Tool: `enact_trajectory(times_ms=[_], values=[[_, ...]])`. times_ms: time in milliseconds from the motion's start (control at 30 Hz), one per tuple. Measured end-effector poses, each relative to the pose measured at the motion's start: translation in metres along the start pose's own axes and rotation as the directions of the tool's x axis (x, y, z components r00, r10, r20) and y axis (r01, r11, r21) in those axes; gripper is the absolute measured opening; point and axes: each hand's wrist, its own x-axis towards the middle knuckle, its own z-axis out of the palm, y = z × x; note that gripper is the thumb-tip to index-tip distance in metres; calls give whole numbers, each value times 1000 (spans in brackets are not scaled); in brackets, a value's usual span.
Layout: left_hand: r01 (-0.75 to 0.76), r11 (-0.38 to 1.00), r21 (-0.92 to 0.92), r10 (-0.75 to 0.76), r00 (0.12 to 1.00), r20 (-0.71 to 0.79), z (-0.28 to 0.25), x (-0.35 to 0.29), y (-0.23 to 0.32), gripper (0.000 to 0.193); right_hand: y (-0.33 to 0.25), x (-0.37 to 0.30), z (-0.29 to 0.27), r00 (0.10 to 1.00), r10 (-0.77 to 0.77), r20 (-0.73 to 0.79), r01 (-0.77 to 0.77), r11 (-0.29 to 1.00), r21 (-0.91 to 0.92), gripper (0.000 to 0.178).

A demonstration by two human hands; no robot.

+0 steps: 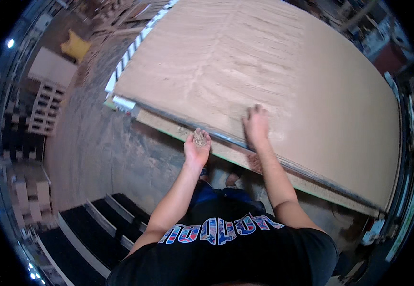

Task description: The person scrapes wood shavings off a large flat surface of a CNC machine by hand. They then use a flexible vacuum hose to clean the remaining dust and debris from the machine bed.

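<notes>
My left hand (196, 152) is palm up and cupped just off the near edge of a large machine bed, holding a small heap of pale wood shavings (199, 139). Farther right, my right hand (257, 126) rests palm down on the board surface (340, 109), its fingers bent and slightly apart in the dust. Whatever lies under those fingertips is hidden. Ridges of fine tan sawdust (245, 57) cover the middle and left of the surface, while the right part looks smoother.
A ledge (235, 156) runs below the bed's near edge, with reddish-brown chips (253, 163) on it. A black-and-white striped strip (131, 52) borders the far left. Dark panels with pale rails (97, 238) are at lower left. Slatted wooden pieces (47, 107) and a yellow bag (75, 46) stand left.
</notes>
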Motion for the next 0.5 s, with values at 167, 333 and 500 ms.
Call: enact_trajectory(times_ms=[167, 333, 500], values=[[-130, 988, -82, 120, 986, -115, -40, -2, 74, 33, -16, -9, 8, 995, 53, -90, -42, 992, 116, 32], [-174, 966, -191, 166, 984, -60, -78, 38, 154, 32, -83, -33, 18, 991, -24, -133, 52, 976, 212, 22], [-143, 990, 1, 143, 988, -61, -74, 90, 216, 48, -188, -42, 47, 994, -76, -78, 94, 962, 255, 20]])
